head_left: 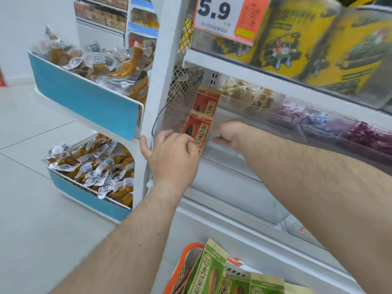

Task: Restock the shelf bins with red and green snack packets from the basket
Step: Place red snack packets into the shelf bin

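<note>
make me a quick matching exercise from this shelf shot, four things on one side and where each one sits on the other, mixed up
Things
1. red paper snack packets
2. green paper snack packets
3. yellow printed bags
4. purple wrapped sweets

Places
A. top shelf, beside the 5.9 price tag
B. orange plastic basket at the bottom
C. clear bin right of the hands
D. upright in the leftmost clear bin, between left hand and right hand

Pairs: 1-D, 2-B, 3-A, 4-C
</note>
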Action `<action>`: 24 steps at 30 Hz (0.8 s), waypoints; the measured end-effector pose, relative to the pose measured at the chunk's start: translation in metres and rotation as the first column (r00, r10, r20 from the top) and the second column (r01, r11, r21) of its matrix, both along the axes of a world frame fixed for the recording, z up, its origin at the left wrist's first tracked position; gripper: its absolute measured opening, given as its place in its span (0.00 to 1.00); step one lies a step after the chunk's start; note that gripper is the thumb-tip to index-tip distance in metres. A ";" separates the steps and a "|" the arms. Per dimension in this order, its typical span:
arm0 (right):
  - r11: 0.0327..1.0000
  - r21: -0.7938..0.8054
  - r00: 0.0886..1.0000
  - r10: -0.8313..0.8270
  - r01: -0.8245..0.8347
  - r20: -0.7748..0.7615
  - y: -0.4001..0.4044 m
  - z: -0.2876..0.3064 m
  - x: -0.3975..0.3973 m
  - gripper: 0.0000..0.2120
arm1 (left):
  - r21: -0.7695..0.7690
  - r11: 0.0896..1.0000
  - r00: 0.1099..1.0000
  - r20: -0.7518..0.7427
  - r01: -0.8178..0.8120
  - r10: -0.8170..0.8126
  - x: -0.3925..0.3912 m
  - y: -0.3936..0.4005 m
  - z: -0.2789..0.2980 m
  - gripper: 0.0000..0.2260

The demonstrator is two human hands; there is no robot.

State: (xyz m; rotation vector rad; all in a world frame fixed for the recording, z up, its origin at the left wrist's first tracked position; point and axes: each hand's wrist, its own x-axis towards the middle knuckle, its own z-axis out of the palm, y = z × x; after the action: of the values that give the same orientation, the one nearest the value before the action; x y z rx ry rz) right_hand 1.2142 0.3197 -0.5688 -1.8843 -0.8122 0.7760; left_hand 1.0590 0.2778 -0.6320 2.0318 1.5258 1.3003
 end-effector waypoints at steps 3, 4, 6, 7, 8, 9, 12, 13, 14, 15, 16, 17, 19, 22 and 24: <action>1.000 0.020 0.999 -0.005 0.004 0.044 -0.023 0.006 0.000 0.03 | 0.042 0.999 1.000 -0.015 0.022 -0.021 -0.006 -0.010 0.002 0.11; 1.000 0.029 0.994 -0.014 0.011 0.105 -0.030 0.007 0.001 0.07 | 0.073 0.997 0.999 -0.019 0.040 -0.039 -0.007 -0.014 0.002 0.10; 0.993 0.093 0.951 -0.093 0.068 0.293 -0.049 0.009 -0.002 0.11 | 0.149 0.985 0.996 -0.038 0.090 -0.085 -0.011 -0.024 0.003 0.08; 0.984 0.158 0.910 -0.140 0.084 0.391 -0.063 0.011 -0.006 0.10 | 0.189 0.975 0.993 -0.055 0.114 -0.106 -0.013 -0.030 0.005 0.07; 0.970 0.234 0.867 -0.170 0.064 0.469 -0.078 0.013 -0.013 0.10 | 0.224 0.965 0.990 -0.070 0.137 -0.124 -0.015 -0.036 0.006 0.06; 0.951 0.309 0.837 -0.182 0.016 0.516 -0.096 0.015 -0.022 0.09 | 0.250 0.952 0.984 -0.085 0.174 -0.158 -0.017 -0.043 0.008 0.07; 0.908 0.393 0.837 -0.101 -0.143 0.537 -0.148 0.000 -0.043 0.09 | 0.091 0.920 0.916 -0.164 0.382 -0.365 -0.022 -0.064 0.015 0.09; 0.910 0.377 0.854 -0.053 -0.171 0.517 -0.163 -0.012 -0.047 0.10 | -0.015 0.903 0.881 -0.212 0.429 -0.422 -0.023 -0.069 0.015 0.09; 0.923 0.336 0.872 -0.002 -0.187 0.489 -0.177 -0.026 -0.048 0.12 | -0.119 0.887 0.846 -0.267 0.447 -0.462 -0.024 -0.073 0.014 0.09; 0.943 0.265 0.883 0.056 -0.199 0.467 -0.189 -0.041 -0.048 0.13 | -0.216 0.867 0.806 -0.322 0.449 -0.497 -0.025 -0.078 0.013 0.08; 0.963 0.153 0.879 0.130 -0.222 0.458 -0.201 -0.056 -0.047 0.12 | -0.304 0.845 0.765 -0.366 0.440 -0.530 -0.026 -0.085 0.010 0.07; 0.965 -0.002 0.858 0.235 -0.263 0.457 -0.213 -0.071 -0.045 0.10 | -0.372 0.823 0.727 -0.398 0.430 -0.560 -0.028 -0.091 0.007 0.06; 0.866 -0.337 0.765 0.489 -0.369 0.418 -0.235 -0.096 -0.044 0.05 | -0.458 0.781 0.671 -0.419 0.425 -0.612 -0.031 -0.101 -0.003 0.06; 0.614 -0.622 0.562 0.764 -0.485 0.316 -0.257 -0.129 -0.048 0.06 | -0.543 0.713 0.638 -0.368 0.443 -0.677 -0.035 -0.110 -0.018 0.08; 0.506 -0.696 0.503 0.832 -0.510 0.236 -0.263 -0.142 -0.055 0.09 | -0.589 0.674 0.623 -0.336 0.447 -0.707 -0.035 -0.110 -0.026 0.08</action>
State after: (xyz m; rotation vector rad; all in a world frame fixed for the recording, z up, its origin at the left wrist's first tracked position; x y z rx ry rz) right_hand 1.1594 0.0563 -0.7107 -2.3269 -2.0445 1.0489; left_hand 1.0245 0.1674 -0.6580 2.3548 0.9927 0.0665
